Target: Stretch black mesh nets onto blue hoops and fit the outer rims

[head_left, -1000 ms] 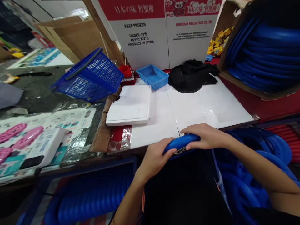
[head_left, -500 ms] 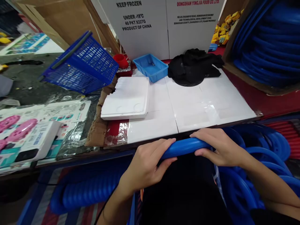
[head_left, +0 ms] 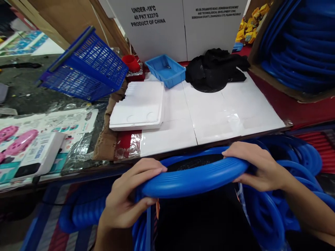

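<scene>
**Mia:** What are the hands holding?

**Ben:** A blue ring [head_left: 195, 179] with black mesh in its middle. It sits flat in the air, just in front of the near edge of the bench [head_left: 267, 120].

**Mia:** How do the hands hold it?

**Ben:** The left hand [head_left: 128, 197] wraps its fingers around the ring's left side. The right hand [head_left: 255, 165] curls its fingers over the right side. Both grip it tight.

**Mia:** What is under the ring?

**Ben:** More blue rings [head_left: 285, 195] are piled low on the right, below the bench edge. Another blue stack [head_left: 86, 212] lies low on the left.

**Mia:** And on the bench?

**Ben:** A white foam tray [head_left: 140, 108] lies near the left edge. Behind it, near the far edge, stands a small blue tub [head_left: 165, 69]. A black cloth [head_left: 213, 69] lies just beside the tub, on its right. A red cup [head_left: 131, 62] is to the left of the tub.

**Mia:** Anything else?

**Ben:** A blue basket [head_left: 83, 68] leans tilted off the far left corner. A white box [head_left: 180, 26] stands at the far edge.
</scene>
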